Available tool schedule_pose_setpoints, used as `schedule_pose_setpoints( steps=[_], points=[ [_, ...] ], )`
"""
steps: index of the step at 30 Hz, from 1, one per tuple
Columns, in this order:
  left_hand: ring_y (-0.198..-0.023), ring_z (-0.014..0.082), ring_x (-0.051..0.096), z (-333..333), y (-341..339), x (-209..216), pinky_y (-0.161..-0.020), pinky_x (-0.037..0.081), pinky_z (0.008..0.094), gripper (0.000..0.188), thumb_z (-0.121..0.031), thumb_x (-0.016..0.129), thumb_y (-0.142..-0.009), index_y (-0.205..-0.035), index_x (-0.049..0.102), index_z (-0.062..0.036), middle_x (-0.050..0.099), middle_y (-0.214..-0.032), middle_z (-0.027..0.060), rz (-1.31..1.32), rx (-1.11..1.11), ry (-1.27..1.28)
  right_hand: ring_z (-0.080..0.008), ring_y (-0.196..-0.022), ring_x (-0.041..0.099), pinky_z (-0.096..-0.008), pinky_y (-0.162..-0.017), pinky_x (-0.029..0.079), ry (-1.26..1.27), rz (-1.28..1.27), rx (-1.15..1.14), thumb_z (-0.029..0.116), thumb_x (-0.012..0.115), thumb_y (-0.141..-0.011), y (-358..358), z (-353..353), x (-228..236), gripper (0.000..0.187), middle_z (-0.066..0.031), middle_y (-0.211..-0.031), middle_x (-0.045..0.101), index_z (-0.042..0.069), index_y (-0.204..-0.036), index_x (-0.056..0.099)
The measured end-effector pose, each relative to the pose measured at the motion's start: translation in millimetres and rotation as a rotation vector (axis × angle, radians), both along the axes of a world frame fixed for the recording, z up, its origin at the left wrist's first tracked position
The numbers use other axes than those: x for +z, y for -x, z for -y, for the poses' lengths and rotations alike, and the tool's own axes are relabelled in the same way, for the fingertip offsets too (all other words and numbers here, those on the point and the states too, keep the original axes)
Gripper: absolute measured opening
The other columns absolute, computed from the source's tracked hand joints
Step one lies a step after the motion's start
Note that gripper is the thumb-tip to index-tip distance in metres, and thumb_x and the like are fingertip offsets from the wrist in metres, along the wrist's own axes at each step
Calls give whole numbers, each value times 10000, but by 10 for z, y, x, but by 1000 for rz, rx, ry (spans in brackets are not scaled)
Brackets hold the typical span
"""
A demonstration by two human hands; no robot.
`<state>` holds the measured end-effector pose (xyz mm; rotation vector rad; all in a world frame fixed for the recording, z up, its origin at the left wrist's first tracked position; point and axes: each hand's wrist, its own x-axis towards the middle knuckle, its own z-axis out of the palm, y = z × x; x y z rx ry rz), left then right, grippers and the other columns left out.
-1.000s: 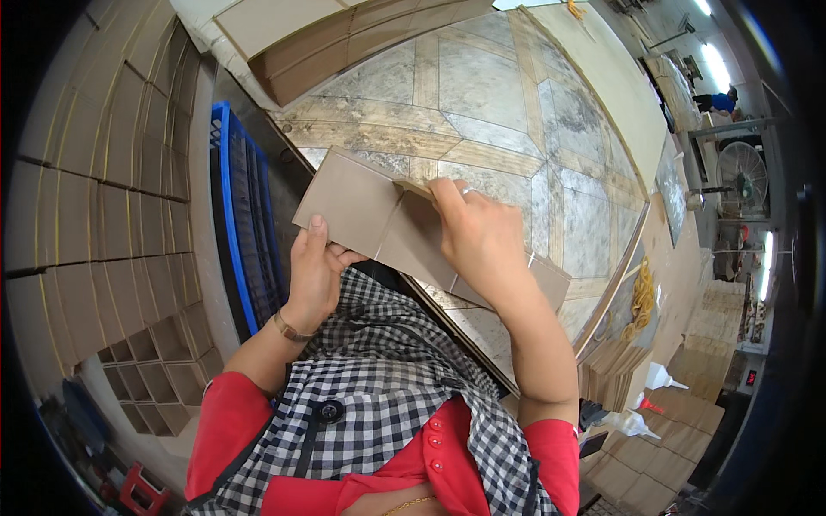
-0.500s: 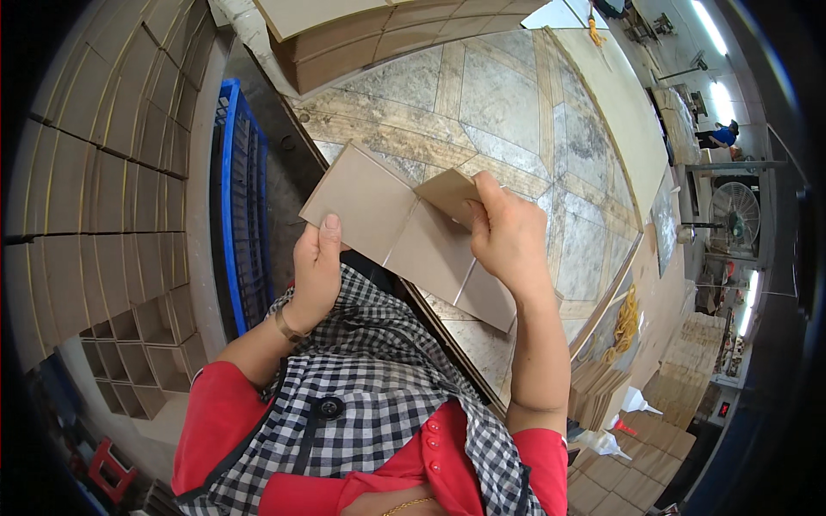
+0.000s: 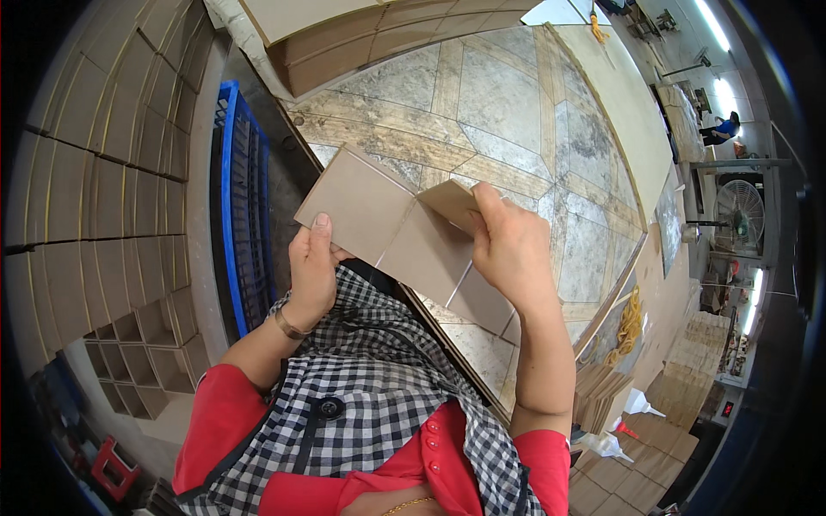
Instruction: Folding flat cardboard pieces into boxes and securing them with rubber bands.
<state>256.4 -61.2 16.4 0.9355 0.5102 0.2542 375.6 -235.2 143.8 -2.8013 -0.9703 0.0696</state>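
Note:
A long brown cardboard sheet (image 3: 422, 249), scored into panels, slants across the front edge of the patterned table (image 3: 503, 86). My left hand (image 3: 314, 268) grips its left end, thumb on top and fingers underneath. At the middle of the sheet, a small cardboard flap (image 3: 449, 203) stands raised, tilted up from the panels. My right hand (image 3: 514, 245) pinches the top corner of that flap between thumb and fingers. The sheet's right end lies under my right forearm, partly hidden.
Cardboard boxes (image 3: 95, 189) are stacked high on the left, beside a blue plastic crate (image 3: 231, 215). A divided cardboard box (image 3: 361, 43) stands at the table's far edge. To the right are cardboard pieces (image 3: 601, 396), white-nozzled bottles (image 3: 607, 445) and yellow cord (image 3: 628, 327). A person (image 3: 721, 129) is far off.
Both hands keep their hold on the cardboard. The sheet and my left hand have shifted very slightly left; the flap stays raised in my right hand.

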Motion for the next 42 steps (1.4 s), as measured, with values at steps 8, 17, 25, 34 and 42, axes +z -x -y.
schedule_pose_setpoints(
  steps=[8, 17, 25, 34, 42],
  points=[
    [-947, 189, 617, -7, 26, -48, -849, 514, 332, 395, -268, 389, -1005, -1190, 484, 67, 591, -1099, 147, 69, -6, -160, -364, -603, 581, -449, -539, 443, 38, 0, -8, 86, 590, -809, 39, -2, 23, 155, -156, -646, 578, 78, -912, 476],
    [-867, 146, 620, -10, -3, -61, -765, 525, 290, 362, -250, 381, -1007, -1164, 498, 54, 610, -1029, 118, 45, 10, -30, -380, -646, 581, -454, -571, 446, -42, -73, 25, 82, 579, -809, -81, 50, 26, 149, -177, -671, 582, 61, -898, 462],
    [-833, 129, 601, 36, -9, 17, -720, 474, 257, 351, -240, 382, -1005, -1148, 527, 46, 634, -986, 98, -14, 38, -203, -354, -597, 591, -456, -535, 451, -23, -42, 25, 82, 565, -805, -42, 53, 32, 127, -146, -634, 582, 67, -885, 467],
    [-933, 358, 636, 88, -4, 487, -789, 519, 378, 353, -85, 550, -869, -1183, 519, 73, 614, -1063, 244, 418, -195, -1201, -334, -589, 597, -437, -501, 449, 5, 65, 31, 38, 557, -741, 76, 52, -1, 164, -138, -638, 587, 67, -882, 479],
    [-1114, 384, 547, 251, 19, 459, -932, 469, 404, 641, 60, 549, -727, -1338, 360, 92, 500, -1256, 273, 437, -264, -1297, -330, -598, 601, -437, -512, 454, -18, 36, 45, 39, 554, -740, 19, 52, 2, 141, -129, -636, 587, 57, -851, 469]
  ],
)
